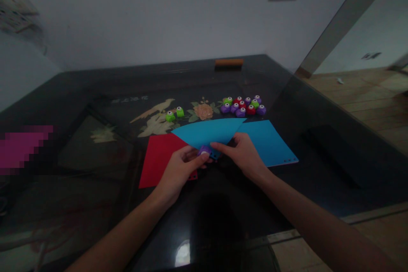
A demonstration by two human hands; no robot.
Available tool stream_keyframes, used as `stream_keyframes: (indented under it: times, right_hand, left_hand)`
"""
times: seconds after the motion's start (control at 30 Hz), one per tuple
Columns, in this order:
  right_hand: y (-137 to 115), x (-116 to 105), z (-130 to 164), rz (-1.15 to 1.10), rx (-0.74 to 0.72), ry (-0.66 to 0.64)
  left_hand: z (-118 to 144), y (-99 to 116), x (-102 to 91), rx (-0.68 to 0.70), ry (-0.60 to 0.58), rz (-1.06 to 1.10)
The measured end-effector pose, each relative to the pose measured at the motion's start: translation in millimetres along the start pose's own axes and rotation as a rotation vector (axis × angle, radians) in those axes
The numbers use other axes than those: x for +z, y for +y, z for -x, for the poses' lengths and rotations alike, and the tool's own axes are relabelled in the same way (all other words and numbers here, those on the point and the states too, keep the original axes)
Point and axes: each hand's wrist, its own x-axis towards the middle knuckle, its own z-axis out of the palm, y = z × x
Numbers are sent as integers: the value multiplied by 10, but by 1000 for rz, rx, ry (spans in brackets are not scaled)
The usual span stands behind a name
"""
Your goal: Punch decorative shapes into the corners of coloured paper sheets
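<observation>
My left hand (177,170) is closed around a small purple paper punch (204,148) with a white top, thumb pressed on it. The punch sits at the near corner of a blue sheet (207,131), beside small dark holes there. My right hand (247,155) pinches the same sheet just right of the punch, and the sheet is lifted and curved. Beneath and left of it lies a red sheet (156,157), with dark holes at its near right corner. A second blue sheet (270,142) rests to the right, also with holes at its near right corner.
Two green punches (180,112) stand behind the sheets on the dark glossy table (223,221). Several purple, red and green punches (241,112) cluster farther right. An orange-brown cylinder (228,63) lies by the wall, and a dark flat object (338,153) is at right.
</observation>
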Motion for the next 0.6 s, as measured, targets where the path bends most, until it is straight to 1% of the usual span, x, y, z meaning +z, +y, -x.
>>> stream_keyframes:
  times: [0.13, 0.37, 0.6]
  right_hand:
    - [13, 4, 3, -36, -8, -12]
    - [39, -2, -21, -6, -42, -18]
    - [41, 7, -14, -10, -34, -10]
  left_hand:
    - [1, 3, 4, -3, 7, 4]
    - [8, 3, -1, 0, -8, -22]
    - [8, 16, 9, -3, -19, 3]
